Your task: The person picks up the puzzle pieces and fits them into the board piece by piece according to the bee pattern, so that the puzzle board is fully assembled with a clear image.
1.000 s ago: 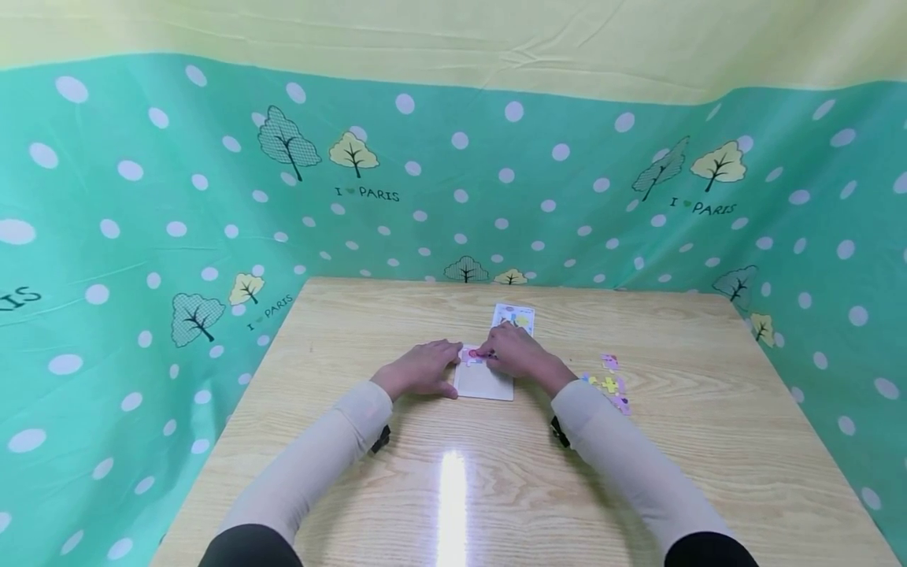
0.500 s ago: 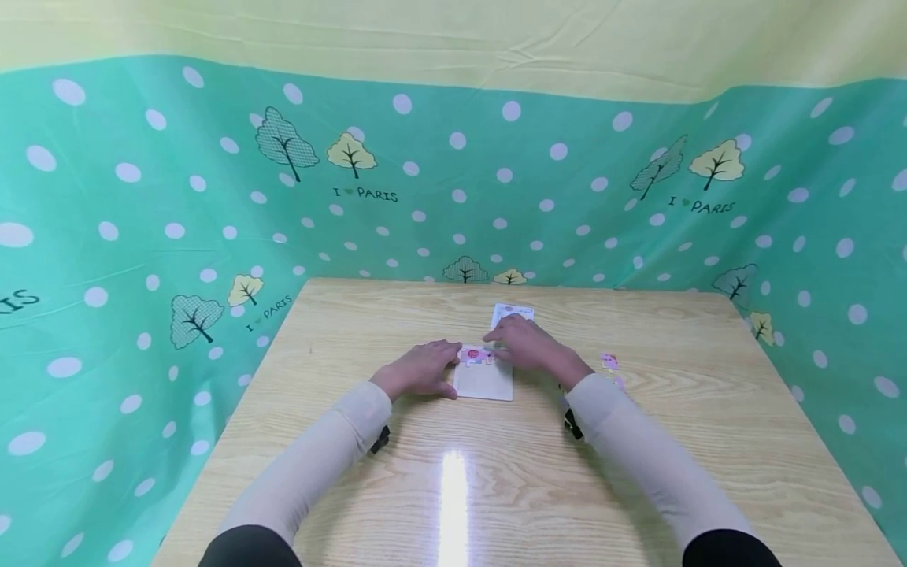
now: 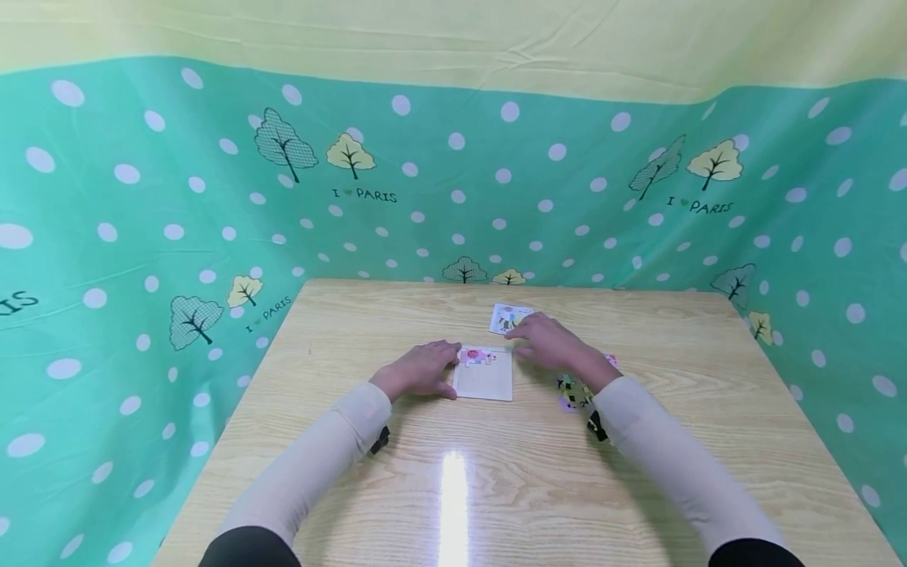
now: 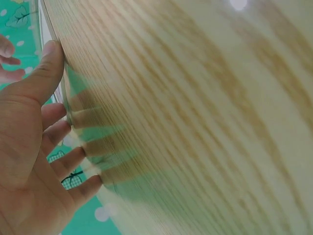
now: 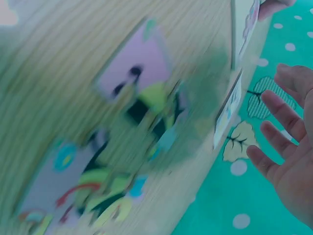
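Wood table [image 3: 397, 496]: left hand [image 3: 423, 368] spread against tray [image 3: 483, 384], right hand [image 3: 549, 343] loose, empty; puzzle pieces [image 5: 139, 63] likely light, stiff; pinch by edges.

There is one tray [image 3: 483, 383], one card [image 3: 502, 319], one table [image 3: 354, 504] and several blurred puzzle pieces [image 5: 142, 68]

Your tabletop [image 3: 375, 504], pale and wood-grained, carries a small printed card [image 3: 502, 319] near the middle of its far edge. A white puzzle board [image 3: 485, 383] lies flat nearer to you, with loose puzzle pieces [image 5: 139, 61] scattered between that board and the right edge.
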`<state>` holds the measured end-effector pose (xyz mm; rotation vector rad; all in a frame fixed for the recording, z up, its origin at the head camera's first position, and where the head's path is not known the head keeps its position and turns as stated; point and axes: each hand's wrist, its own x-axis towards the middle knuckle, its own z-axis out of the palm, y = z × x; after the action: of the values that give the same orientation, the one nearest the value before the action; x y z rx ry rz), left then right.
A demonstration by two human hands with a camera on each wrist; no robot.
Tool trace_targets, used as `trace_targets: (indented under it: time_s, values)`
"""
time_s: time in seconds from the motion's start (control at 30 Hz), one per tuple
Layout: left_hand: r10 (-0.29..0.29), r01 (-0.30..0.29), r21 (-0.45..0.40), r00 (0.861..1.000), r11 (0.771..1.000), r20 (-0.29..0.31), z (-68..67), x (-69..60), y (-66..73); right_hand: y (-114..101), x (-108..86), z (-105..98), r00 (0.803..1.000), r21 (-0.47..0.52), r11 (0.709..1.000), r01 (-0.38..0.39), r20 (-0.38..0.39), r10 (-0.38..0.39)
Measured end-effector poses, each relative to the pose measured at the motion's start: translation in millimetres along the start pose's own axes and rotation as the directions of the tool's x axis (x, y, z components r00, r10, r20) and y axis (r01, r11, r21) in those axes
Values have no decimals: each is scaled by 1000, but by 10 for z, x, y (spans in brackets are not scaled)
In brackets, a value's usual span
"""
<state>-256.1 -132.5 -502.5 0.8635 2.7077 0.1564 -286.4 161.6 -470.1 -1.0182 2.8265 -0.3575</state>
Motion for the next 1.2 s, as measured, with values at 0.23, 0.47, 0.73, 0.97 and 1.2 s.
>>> trace_targets:
  time_s: [0.23,0.47,0.73,0.97,1.2]
  values:
    - [8,-8,3,1000,1000,-5,6,-1,-11,151,-205,-39,1000,45,999,-10,-18,10]
    - [1,-1,-1,1000,1000,-2,6,-6,-13,279,-381,-76,998,54,997,-49,-23,51]
    - [3,-3,2,1000,1000,-7,24,12,-22,480,-570,-130,996,42,997,-64,-55,66]
    - [5,-5,6,1000,1000,-2,24,17,-25,665,-700,-132,996,14,998,-62,-59,62]
    - [11,-11,4,1000,1000,-10,16,11,-14,814,-874,-129,995,6,997,-72,-68,72]
